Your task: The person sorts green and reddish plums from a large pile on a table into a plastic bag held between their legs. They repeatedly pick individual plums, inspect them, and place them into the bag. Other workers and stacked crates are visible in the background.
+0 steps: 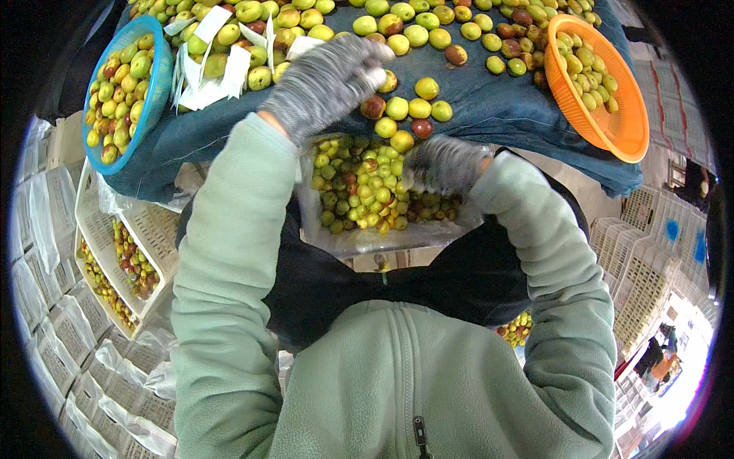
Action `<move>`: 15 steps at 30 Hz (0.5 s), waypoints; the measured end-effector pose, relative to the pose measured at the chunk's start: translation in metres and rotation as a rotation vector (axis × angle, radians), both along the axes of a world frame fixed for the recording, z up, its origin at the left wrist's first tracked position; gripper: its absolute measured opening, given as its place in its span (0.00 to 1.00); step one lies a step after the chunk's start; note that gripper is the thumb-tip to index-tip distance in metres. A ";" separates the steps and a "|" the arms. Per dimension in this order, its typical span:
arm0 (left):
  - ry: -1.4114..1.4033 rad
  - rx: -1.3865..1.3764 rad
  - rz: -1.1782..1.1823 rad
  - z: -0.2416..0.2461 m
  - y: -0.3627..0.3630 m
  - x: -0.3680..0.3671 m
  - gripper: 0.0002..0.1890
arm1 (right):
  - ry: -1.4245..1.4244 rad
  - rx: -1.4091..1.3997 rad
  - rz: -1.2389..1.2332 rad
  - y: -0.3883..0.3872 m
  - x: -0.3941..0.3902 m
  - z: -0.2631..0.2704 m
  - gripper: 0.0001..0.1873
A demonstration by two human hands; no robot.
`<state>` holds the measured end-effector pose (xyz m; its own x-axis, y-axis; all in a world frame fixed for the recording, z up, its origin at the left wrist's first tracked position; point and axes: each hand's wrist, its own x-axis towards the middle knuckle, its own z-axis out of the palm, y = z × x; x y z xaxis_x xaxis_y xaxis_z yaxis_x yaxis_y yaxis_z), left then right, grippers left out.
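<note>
My left hand point(327, 86), in a grey knit glove, hovers over a table covered with blue cloth point(487, 106). Its fingers are bent beside a few loose green and reddish-brown fruits point(397, 108), apparently fresh jujubes. Whether anything sits inside them is hidden. Lower down, my right hand point(444, 166), gloved alike and blurred by motion, is at the near table edge above the right side of a plastic-lined crate point(344, 238). Heaped in that crate are mostly yellow-green fruits point(375, 186). The right fingers point down and left, and their grip cannot be made out.
A blue basket point(163, 86) of fruit tilts at the table's left edge, an orange basket point(596, 129) at the right. White paper slips point(209, 86) lie on the left fruit pile. White crates point(163, 246) with fruit stand lower left; stacked crates point(642, 264) stand right.
</note>
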<state>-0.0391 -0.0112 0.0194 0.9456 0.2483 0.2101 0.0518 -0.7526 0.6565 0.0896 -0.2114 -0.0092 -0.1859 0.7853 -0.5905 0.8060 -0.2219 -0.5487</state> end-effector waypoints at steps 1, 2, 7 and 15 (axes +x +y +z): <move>-0.055 -0.054 0.087 0.006 0.004 -0.011 0.13 | -0.009 -0.096 0.062 -0.006 -0.012 -0.013 0.11; -0.055 -0.048 0.159 0.012 0.008 -0.017 0.13 | -0.108 -0.143 0.161 -0.008 -0.024 -0.031 0.12; -0.227 -0.425 0.371 0.049 0.018 -0.058 0.10 | -0.344 0.171 0.073 -0.004 -0.070 -0.124 0.13; -0.373 -0.509 0.370 0.067 0.013 -0.098 0.09 | -0.468 -0.035 -0.240 0.009 -0.118 -0.154 0.16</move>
<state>-0.1375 0.0014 0.0865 0.6689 0.6907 0.2747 -0.0513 -0.3258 0.9440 -0.0280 -0.2027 -0.1630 0.2864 0.7517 -0.5941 0.8874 -0.4419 -0.1313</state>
